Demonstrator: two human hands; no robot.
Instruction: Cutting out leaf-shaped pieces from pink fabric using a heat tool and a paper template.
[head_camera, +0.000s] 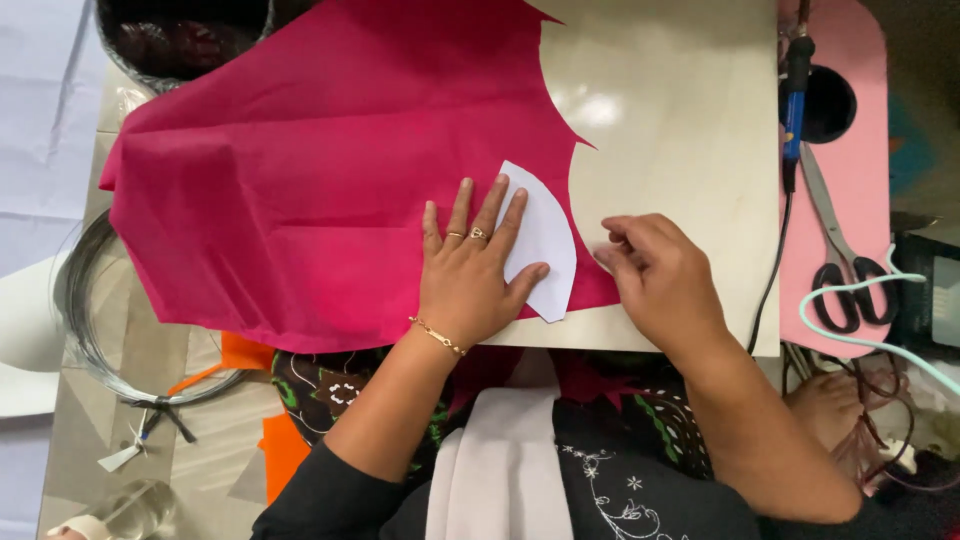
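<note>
A large pink cloth (300, 180) lies spread over a pale wooden board (670, 120). On its right edge rests a white paper pattern piece (545, 235) with a curved side. My left hand (470, 270) lies flat with fingers apart, pressing the pattern and cloth down. My right hand (655, 270) sits just right of the pattern with its fingertips pinched together at the cloth's edge; whether it holds something small I cannot tell.
Scissors (840, 250) and a blue-handled tool (797, 90) with a black cable lie on a pink surface (860, 170) at the right. A wire coil (85, 330) and orange scraps (265, 400) sit lower left. A dark bowl (180, 40) stands top left.
</note>
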